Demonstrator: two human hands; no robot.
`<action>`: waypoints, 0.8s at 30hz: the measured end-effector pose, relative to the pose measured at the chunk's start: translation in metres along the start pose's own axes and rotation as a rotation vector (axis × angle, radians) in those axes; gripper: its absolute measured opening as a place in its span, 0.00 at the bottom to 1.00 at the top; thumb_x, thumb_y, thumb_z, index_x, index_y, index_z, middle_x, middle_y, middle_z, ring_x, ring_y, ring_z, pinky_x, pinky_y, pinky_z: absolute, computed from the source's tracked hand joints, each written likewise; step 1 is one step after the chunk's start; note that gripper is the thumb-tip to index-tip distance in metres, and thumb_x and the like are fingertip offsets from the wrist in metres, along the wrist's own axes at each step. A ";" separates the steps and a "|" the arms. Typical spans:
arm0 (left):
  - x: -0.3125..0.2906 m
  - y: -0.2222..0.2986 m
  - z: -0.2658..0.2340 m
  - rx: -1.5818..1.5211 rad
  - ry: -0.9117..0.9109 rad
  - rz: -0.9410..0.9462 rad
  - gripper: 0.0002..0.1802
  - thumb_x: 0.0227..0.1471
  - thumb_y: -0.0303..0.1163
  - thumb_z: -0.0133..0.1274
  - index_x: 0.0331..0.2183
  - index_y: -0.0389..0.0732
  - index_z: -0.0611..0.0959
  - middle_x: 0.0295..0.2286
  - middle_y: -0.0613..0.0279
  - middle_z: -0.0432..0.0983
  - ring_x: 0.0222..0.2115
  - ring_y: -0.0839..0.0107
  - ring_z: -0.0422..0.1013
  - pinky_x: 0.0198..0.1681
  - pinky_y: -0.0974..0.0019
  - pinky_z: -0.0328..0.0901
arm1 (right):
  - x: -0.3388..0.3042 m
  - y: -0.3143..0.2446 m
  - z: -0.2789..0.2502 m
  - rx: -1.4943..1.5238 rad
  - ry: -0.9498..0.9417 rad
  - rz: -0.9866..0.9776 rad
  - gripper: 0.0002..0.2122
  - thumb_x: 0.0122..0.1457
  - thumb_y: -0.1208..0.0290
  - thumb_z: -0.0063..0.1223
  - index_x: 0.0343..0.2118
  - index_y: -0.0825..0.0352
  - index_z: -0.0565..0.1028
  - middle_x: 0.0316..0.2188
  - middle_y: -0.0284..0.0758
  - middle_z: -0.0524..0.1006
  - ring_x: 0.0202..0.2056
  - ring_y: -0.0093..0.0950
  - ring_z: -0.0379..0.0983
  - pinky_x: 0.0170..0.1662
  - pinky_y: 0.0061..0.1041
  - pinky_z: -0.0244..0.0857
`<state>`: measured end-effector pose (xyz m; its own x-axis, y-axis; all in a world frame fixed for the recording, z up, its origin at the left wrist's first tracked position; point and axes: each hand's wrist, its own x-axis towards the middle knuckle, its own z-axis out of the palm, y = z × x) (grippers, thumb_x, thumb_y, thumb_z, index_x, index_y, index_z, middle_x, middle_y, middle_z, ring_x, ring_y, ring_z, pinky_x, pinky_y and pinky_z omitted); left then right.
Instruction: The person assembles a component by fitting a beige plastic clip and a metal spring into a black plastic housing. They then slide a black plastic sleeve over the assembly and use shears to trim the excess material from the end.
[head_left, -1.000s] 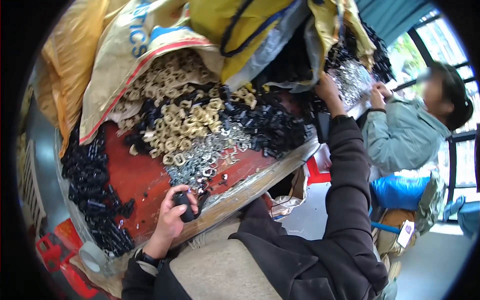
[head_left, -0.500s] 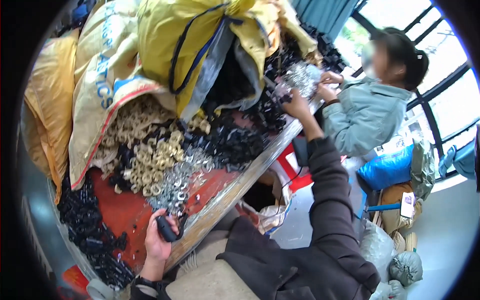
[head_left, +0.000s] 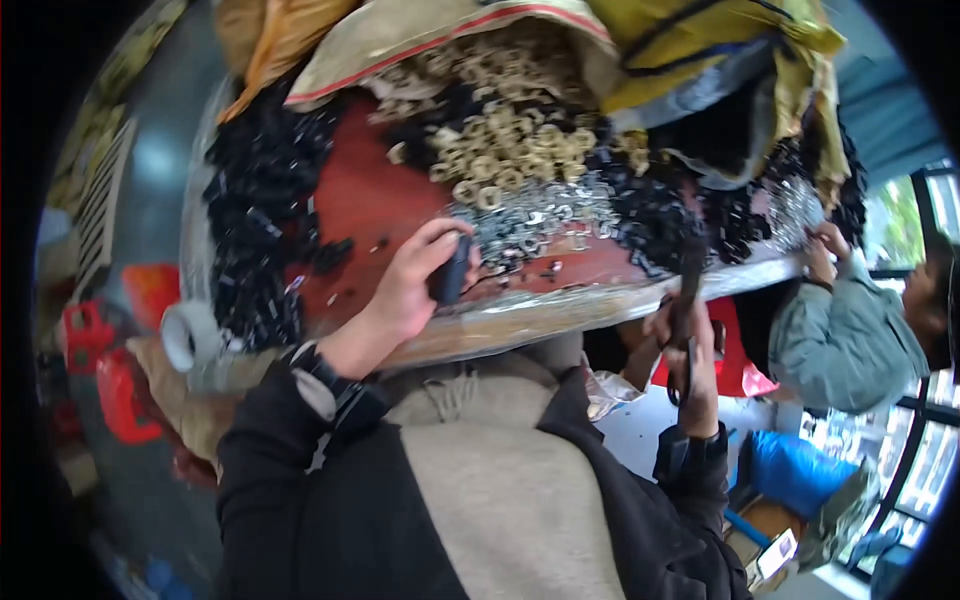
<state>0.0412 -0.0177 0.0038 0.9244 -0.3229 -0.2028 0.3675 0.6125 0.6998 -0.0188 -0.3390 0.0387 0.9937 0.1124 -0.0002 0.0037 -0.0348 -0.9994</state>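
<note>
My left hand (head_left: 400, 295) rests on the red table top (head_left: 350, 200) near its front edge and grips a small black part (head_left: 448, 270). Just beyond its fingers lies a heap of silver washers (head_left: 535, 220), with brass rings (head_left: 500, 150) behind that. Lower down, at the table's near edge, my right hand (head_left: 697, 375) holds a long dark tool (head_left: 688, 295) that looks like scissors or pliers. Its tip points up toward a pile of black parts (head_left: 660, 225).
More black parts (head_left: 255, 220) cover the table's left side. Yellow and tan sacks (head_left: 700, 40) hang over the back. A white tape roll (head_left: 190, 335) sits at the left corner, with red containers (head_left: 110, 380) below. Another person (head_left: 840, 340) works at the right end.
My right hand has pulled back from the silver pile at the far right to the table's near edge, now holding the dark tool. My left hand still grips the black part.
</note>
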 end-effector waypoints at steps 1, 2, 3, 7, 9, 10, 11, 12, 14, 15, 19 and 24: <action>-0.002 0.001 0.000 0.078 -0.031 0.030 0.17 0.52 0.40 0.41 0.39 0.38 0.68 0.25 0.58 0.67 0.24 0.72 0.64 0.27 0.72 0.60 | 0.001 -0.001 0.014 0.015 -0.036 0.012 0.27 0.39 0.71 0.56 0.46 0.68 0.60 0.25 0.31 0.64 0.25 0.19 0.62 0.30 0.16 0.56; -0.002 0.004 -0.001 0.151 -0.078 0.051 0.17 0.54 0.42 0.38 0.39 0.37 0.68 0.25 0.59 0.67 0.24 0.73 0.64 0.27 0.73 0.60 | 0.001 -0.006 0.025 -0.024 -0.218 0.135 0.29 0.37 0.68 0.57 0.45 0.68 0.61 0.26 0.31 0.64 0.27 0.19 0.61 0.32 0.17 0.56; -0.005 0.006 -0.004 0.145 -0.063 0.051 0.17 0.54 0.42 0.38 0.39 0.37 0.68 0.25 0.59 0.67 0.24 0.73 0.64 0.27 0.73 0.60 | 0.001 -0.010 0.036 -0.068 -0.392 0.258 0.31 0.35 0.64 0.58 0.45 0.68 0.61 0.27 0.32 0.64 0.30 0.20 0.61 0.34 0.18 0.55; -0.012 0.015 -0.005 0.201 -0.066 0.047 0.21 0.56 0.45 0.32 0.38 0.37 0.69 0.23 0.62 0.67 0.22 0.77 0.63 0.25 0.76 0.59 | 0.012 -0.016 0.074 -0.004 -0.641 0.376 0.39 0.32 0.48 0.60 0.45 0.70 0.60 0.26 0.29 0.61 0.27 0.19 0.57 0.31 0.17 0.52; -0.016 0.021 0.001 0.347 -0.033 0.085 0.24 0.57 0.46 0.29 0.38 0.37 0.70 0.22 0.63 0.68 0.21 0.79 0.62 0.25 0.78 0.59 | 0.016 -0.014 0.083 -0.012 -0.694 0.410 0.41 0.31 0.44 0.59 0.45 0.70 0.60 0.26 0.28 0.60 0.27 0.18 0.55 0.30 0.15 0.49; -0.017 0.022 0.002 0.419 -0.017 0.102 0.25 0.57 0.47 0.27 0.39 0.37 0.70 0.21 0.64 0.68 0.20 0.80 0.62 0.24 0.78 0.59 | 0.017 -0.012 0.085 -0.015 -0.720 0.428 0.42 0.30 0.42 0.59 0.45 0.69 0.60 0.26 0.27 0.60 0.27 0.17 0.54 0.30 0.14 0.48; -0.018 0.023 0.001 0.411 -0.009 0.096 0.25 0.57 0.47 0.27 0.39 0.37 0.70 0.21 0.64 0.68 0.20 0.80 0.62 0.24 0.78 0.59 | 0.020 -0.014 0.088 -0.016 -0.725 0.440 0.42 0.30 0.42 0.59 0.45 0.69 0.60 0.26 0.27 0.60 0.27 0.17 0.54 0.30 0.14 0.48; -0.018 0.023 -0.001 0.471 -0.011 0.115 0.25 0.57 0.47 0.27 0.39 0.37 0.71 0.21 0.64 0.68 0.20 0.81 0.62 0.24 0.78 0.58 | 0.023 -0.019 0.090 -0.009 -0.728 0.482 0.42 0.30 0.41 0.59 0.45 0.69 0.60 0.26 0.27 0.60 0.26 0.17 0.54 0.29 0.14 0.47; -0.017 0.023 -0.005 0.592 -0.015 0.155 0.25 0.57 0.47 0.27 0.39 0.37 0.72 0.21 0.66 0.68 0.20 0.82 0.62 0.23 0.79 0.58 | 0.028 -0.026 0.094 0.002 -0.735 0.563 0.42 0.30 0.40 0.58 0.45 0.69 0.60 0.26 0.27 0.59 0.26 0.16 0.52 0.28 0.14 0.46; -0.017 0.022 -0.007 0.585 -0.008 0.149 0.25 0.57 0.47 0.27 0.39 0.37 0.72 0.21 0.66 0.68 0.20 0.82 0.62 0.23 0.79 0.58 | 0.029 -0.025 0.095 0.001 -0.740 0.573 0.42 0.30 0.40 0.58 0.45 0.69 0.60 0.26 0.27 0.59 0.26 0.16 0.52 0.28 0.14 0.46; -0.015 0.021 -0.011 0.667 -0.015 0.209 0.25 0.57 0.46 0.27 0.39 0.37 0.72 0.20 0.68 0.68 0.20 0.83 0.61 0.23 0.80 0.57 | 0.031 -0.019 0.098 -0.012 -0.758 0.635 0.43 0.30 0.40 0.57 0.45 0.69 0.60 0.25 0.26 0.58 0.25 0.16 0.51 0.27 0.13 0.44; -0.015 0.025 -0.009 0.761 -0.055 0.197 0.24 0.57 0.44 0.29 0.37 0.36 0.73 0.20 0.70 0.67 0.20 0.84 0.60 0.23 0.80 0.54 | 0.033 -0.022 0.097 0.004 -0.754 0.650 0.43 0.30 0.39 0.57 0.45 0.69 0.60 0.25 0.26 0.58 0.25 0.16 0.51 0.25 0.13 0.43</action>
<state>0.0375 0.0089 0.0176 0.9517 -0.3070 -0.0061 0.0084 0.0062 0.9999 0.0033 -0.2378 0.0568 0.4713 0.6744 -0.5684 -0.5180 -0.3100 -0.7973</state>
